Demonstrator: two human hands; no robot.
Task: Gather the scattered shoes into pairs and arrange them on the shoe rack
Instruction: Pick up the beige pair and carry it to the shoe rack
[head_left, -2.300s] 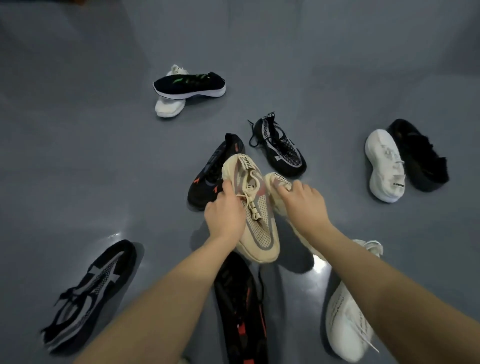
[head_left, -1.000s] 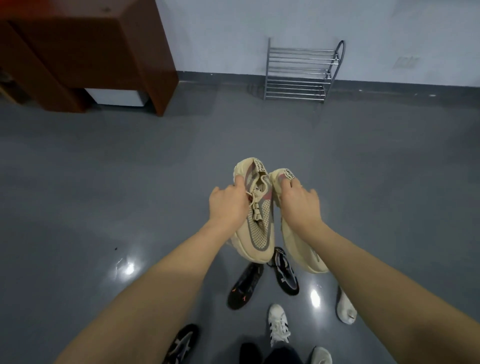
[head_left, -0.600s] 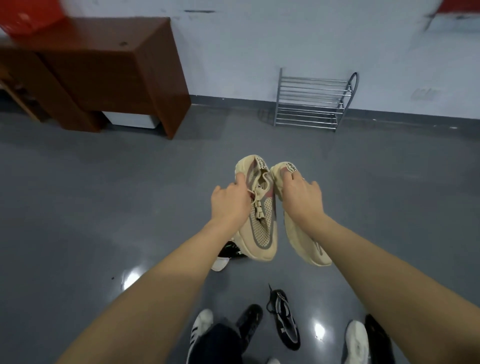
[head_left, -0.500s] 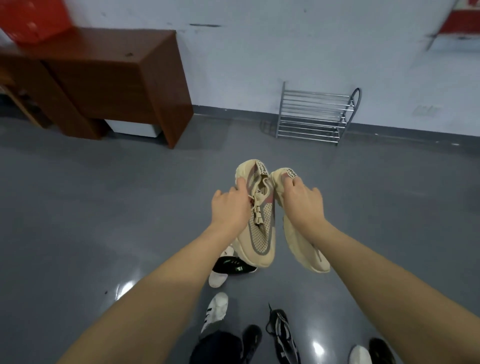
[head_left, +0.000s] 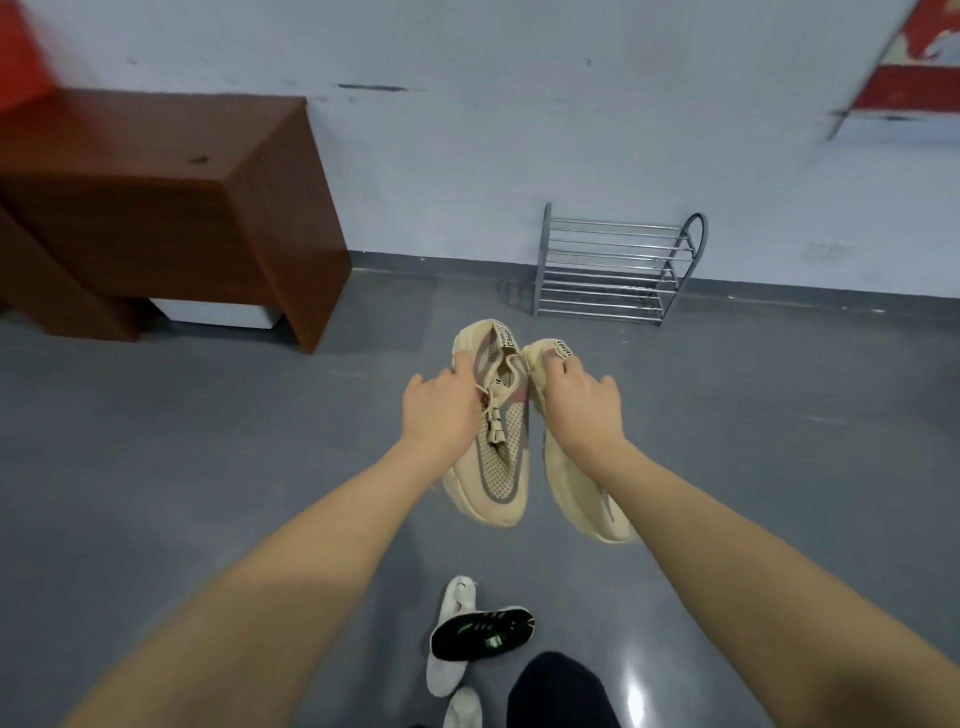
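Here the left hand (head_left: 441, 415) grips one beige shoe (head_left: 493, 441) at its collar, and the right hand (head_left: 582, 410) grips the matching beige shoe (head_left: 576, 493); both hang side by side, toes down, above the grey floor (head_left: 208, 441). The metal shoe rack (head_left: 613, 267) stands against the wall at one o'clock. A black shoe (head_left: 483, 634) lies across a white shoe (head_left: 449, 649) at six o'clock.

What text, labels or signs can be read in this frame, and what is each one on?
"APRO", partly legible, first letter uncertain: black heel tab of the beige shoe that the left hand holds.
"PR", only part shows: heel tab of the other beige shoe, under the right hand.
Red and white sign on the wall: no readable text.
Shoe rack: none.
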